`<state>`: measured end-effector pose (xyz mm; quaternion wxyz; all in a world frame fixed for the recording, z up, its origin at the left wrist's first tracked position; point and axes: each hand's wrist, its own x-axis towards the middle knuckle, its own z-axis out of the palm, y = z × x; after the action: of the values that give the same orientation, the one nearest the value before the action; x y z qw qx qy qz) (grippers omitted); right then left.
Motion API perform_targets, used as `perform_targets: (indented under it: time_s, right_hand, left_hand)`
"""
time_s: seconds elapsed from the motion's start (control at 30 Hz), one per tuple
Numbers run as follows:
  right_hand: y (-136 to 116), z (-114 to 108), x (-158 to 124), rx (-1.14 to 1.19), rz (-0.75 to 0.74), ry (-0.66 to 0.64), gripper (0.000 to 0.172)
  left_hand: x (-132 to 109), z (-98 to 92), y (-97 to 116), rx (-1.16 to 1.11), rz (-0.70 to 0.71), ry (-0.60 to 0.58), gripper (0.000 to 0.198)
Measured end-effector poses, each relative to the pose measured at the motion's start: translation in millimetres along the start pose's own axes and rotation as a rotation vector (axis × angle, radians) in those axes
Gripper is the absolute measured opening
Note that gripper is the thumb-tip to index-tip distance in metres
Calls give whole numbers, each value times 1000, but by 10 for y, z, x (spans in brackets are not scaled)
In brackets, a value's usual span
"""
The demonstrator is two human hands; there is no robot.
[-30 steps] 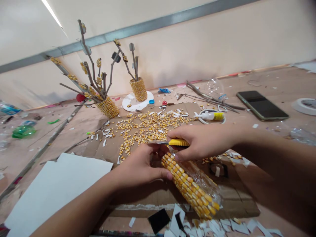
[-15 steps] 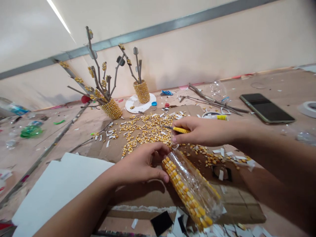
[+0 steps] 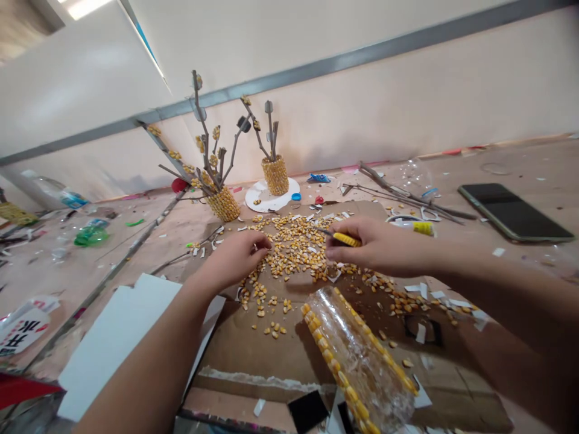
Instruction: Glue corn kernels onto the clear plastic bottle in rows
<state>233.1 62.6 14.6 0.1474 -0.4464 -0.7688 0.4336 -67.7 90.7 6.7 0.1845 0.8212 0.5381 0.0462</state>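
My left hand (image 3: 235, 258) reaches into the pile of loose corn kernels (image 3: 294, 244) on the cardboard sheet (image 3: 253, 349), fingertips pinched together at the kernels. My right hand (image 3: 384, 246) is closed on a yellow-handled tool (image 3: 344, 239) whose thin tip points left over the pile. A clear plastic bottle (image 3: 362, 361) partly covered with rows of glued kernels lies on the cardboard in front of me, with neither hand on it.
Two kernel-covered pots holding twigs (image 3: 224, 202) (image 3: 275, 175) stand behind the pile. A glue tube (image 3: 414, 227), loose twigs (image 3: 402, 193) and a phone (image 3: 513, 212) lie to the right. White board (image 3: 122, 337) sits at front left. Paper scraps litter the table.
My left hand let go of the bottle and moved up-left into the kernel pile. The right hand with the tool lifted away from the bottle. The bottle now lies alone.
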Motion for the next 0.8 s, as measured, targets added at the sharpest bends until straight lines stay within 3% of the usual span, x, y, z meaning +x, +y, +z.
perform_targets:
  time_s: [0.13,0.27,0.57,0.8]
  right_hand:
    - [-123,143,-92,15,-109,-171,25]
    - [-180,211,-119,-21,-92,-252,17]
    - [-62,142,-22,-9,-102,-302,18]
    - [-1,147,12,-8,-30,-306,23]
  left_hand:
    - [30,140,40,77,59,32,21]
    - [49,207,52,93,58,73,20]
    - [100,242,-6,113,-34,197,24]
    - [126,99,-193,167,-139,266,29]
